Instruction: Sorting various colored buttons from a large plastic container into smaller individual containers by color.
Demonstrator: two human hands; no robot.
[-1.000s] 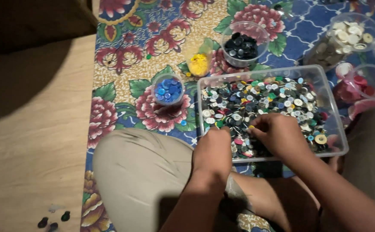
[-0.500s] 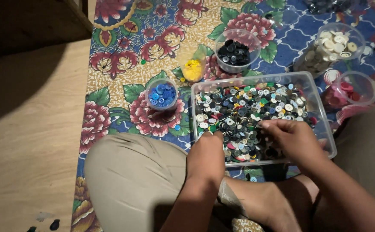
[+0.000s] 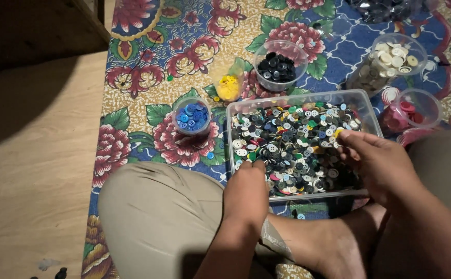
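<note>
A clear plastic tray holds several mixed buttons in many colours. My left hand rests at the tray's near-left rim, back up, with its fingers curled down among the buttons. Its fingertips are hidden. My right hand hovers over the right part of the tray. Its thumb and fingers are pinched together on what looks like a small yellow button.
Clear cups stand on the flowered mat behind the tray: blue buttons, yellow, black, white, red. A bag of dark buttons lies at the far edge. My bent legs are in front, wooden floor to the left.
My right hand has moved from the tray's middle to its right side and lifted a little. The left hand has stayed at the near rim. The view has shifted slightly.
</note>
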